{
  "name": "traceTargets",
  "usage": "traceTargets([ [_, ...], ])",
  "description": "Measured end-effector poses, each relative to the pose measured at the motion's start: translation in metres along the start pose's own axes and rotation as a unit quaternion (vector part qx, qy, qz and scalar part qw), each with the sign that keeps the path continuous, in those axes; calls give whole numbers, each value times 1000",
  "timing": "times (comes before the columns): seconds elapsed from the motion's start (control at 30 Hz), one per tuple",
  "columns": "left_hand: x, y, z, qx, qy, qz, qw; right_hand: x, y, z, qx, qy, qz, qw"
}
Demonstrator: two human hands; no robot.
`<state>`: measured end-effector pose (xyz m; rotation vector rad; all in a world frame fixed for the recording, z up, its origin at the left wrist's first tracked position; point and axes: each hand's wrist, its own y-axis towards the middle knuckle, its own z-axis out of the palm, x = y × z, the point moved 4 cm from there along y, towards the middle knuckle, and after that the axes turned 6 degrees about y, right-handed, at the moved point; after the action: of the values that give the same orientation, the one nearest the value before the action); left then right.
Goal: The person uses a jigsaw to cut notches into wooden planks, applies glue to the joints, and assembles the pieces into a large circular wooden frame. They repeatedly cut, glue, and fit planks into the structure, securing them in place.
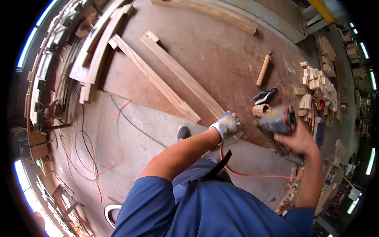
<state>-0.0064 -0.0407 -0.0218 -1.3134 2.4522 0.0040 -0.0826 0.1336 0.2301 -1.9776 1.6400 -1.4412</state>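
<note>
My left hand (227, 125), in a white glove, is closed around the near end of a long wooden board (185, 77). A small block (152, 36) sits at that board's far end. In my bare right hand (302, 140) is a dark nail gun (278, 119), blurred by motion, held above the table's near edge to the right of the board. A second long board (156, 79) lies to the left, roughly alongside the first. Just beyond the nail gun are a hollow wooden cylinder (261, 110) and a pair of pliers (264, 95).
A hammer (264, 70) with a wooden handle lies farther back on the brown worktable (221, 51). Many small wood blocks (318, 81) are piled at the right. Another beam (209, 14) lies along the far side. Orange hose (108, 146) coils on the floor.
</note>
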Motion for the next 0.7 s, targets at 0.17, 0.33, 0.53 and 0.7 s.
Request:
traceTargets([
  [0.17, 17, -4, -15, 16, 29, -34, 999, -150, -22, -8, -107, 50, 129, 985],
  [0.33, 9, 16, -3, 87, 48, -19, 995, -354, 27, -13, -235, -173, 101, 951],
  [0.53, 11, 6, 10, 43, 68, -71, 994, -424, 84, 15, -404, -184, -36, 895],
  [0.7, 10, -8, 12, -8, 64, -70, 995, -292, 54, 52, -337, -251, -30, 907],
])
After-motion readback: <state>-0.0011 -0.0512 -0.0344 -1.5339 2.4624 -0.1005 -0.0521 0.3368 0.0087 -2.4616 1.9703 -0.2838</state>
